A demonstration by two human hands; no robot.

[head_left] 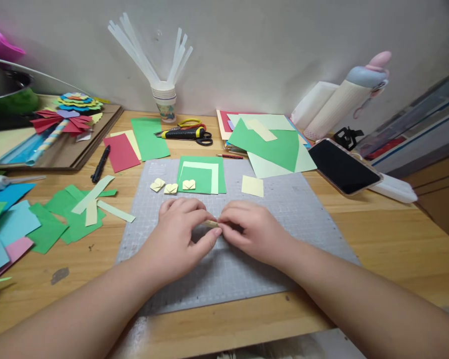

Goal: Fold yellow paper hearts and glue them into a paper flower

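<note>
Between my two hands is a small folded piece of pale yellow paper (210, 224), mostly hidden by the fingers. My left hand (185, 232) pinches its left side with thumb and forefinger. From the right, my right hand (250, 227) closes thumb and fingers on the other end. Both hands hover over a grey cutting mat (284, 259). Just beyond them lie three folded yellow paper hearts, one (189, 185) resting on green paper squares (221, 174). A flat pale yellow square (252, 186) lies to the right of the hearts.
Green paper scraps (48, 227) and strips lie left of the mat, near a black pen (101, 164). Behind are a box cutter (183, 133), scissors (205, 141) and paper cups (166, 107) with straws. At right are stacked paper sheets (273, 144), a phone (344, 166) and a bottle (340, 102).
</note>
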